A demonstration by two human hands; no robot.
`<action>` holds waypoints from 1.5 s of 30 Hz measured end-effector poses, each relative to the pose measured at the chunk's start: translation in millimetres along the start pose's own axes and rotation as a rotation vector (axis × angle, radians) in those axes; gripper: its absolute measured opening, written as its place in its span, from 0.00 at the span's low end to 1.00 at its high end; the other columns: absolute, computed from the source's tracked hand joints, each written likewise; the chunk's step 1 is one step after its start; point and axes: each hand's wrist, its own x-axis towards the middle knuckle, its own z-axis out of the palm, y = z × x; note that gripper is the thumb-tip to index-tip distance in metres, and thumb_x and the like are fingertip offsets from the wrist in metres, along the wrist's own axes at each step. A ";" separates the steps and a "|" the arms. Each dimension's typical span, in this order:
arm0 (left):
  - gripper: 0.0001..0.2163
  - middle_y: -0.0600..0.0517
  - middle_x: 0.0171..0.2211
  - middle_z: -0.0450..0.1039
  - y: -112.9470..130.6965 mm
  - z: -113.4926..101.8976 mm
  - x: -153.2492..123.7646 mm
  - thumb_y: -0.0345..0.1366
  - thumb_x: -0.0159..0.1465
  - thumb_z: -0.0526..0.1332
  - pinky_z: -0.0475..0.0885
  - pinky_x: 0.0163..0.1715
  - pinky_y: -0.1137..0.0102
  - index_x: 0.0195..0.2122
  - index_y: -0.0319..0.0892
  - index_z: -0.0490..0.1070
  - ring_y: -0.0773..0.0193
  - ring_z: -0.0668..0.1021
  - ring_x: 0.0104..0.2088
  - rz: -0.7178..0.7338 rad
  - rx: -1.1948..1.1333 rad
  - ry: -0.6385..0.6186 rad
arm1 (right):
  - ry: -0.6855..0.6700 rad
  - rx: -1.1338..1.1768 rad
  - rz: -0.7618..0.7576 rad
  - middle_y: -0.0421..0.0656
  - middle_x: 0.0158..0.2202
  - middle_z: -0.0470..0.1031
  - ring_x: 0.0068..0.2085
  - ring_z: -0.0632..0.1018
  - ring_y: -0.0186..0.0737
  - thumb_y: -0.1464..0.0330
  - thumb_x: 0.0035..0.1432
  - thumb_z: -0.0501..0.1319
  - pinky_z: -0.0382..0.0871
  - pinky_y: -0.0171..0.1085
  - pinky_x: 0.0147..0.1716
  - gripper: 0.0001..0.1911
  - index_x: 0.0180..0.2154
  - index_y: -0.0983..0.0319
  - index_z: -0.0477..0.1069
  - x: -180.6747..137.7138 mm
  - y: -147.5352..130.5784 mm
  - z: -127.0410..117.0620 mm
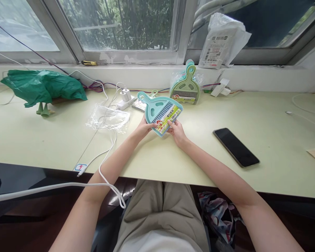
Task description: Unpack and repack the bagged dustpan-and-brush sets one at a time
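Note:
A light-blue mini dustpan and brush set [154, 109] with a printed card label is tilted above the table, held by both hands. My left hand [145, 128] grips its lower left edge, thumb on the front. At the lower right, my right hand [177, 132] pinches the label's edge with the thumb in front and fingers behind. Behind it, a row of similar dustpan sets [186, 85] stands upright near the wall, a green one foremost. Another green handle [153, 93] shows partly behind the held set; the rest of that piece is hidden.
A black phone [236, 147] lies at right. Left of my hands are a clear plastic bag [107, 118], white cables and a power strip with a charger [125, 94]. A green plastic bag [44, 85] lies far left. A screwdriver [89, 63] and a wrapped package [220, 43] rest on the sill.

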 end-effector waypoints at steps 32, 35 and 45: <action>0.35 0.45 0.52 0.72 -4.0 -15.6 8.0 0.34 0.44 0.74 0.69 0.54 0.55 0.54 0.43 0.64 0.51 0.74 0.53 0.082 0.194 -0.048 | 0.036 0.048 0.001 0.43 0.40 0.81 0.35 0.82 0.40 0.67 0.56 0.65 0.79 0.40 0.36 0.08 0.39 0.61 0.70 -1.2 -1.3 -0.8; 0.31 0.45 0.52 0.72 -3.4 -16.9 9.3 0.43 0.51 0.70 0.69 0.53 0.58 0.55 0.42 0.65 0.52 0.74 0.52 0.087 0.252 -0.065 | 0.041 0.050 -0.001 0.42 0.39 0.81 0.34 0.82 0.38 0.68 0.56 0.64 0.79 0.38 0.35 0.07 0.39 0.61 0.70 -1.0 -1.1 -1.0; 0.17 0.38 0.57 0.66 20.2 -44.2 1.7 0.36 0.65 0.51 0.58 0.54 0.52 0.52 0.39 0.70 0.44 0.65 0.57 0.172 1.681 0.628 | 0.071 0.053 0.007 0.42 0.39 0.81 0.33 0.82 0.37 0.69 0.56 0.64 0.78 0.37 0.34 0.08 0.39 0.61 0.70 -0.7 -1.7 -0.2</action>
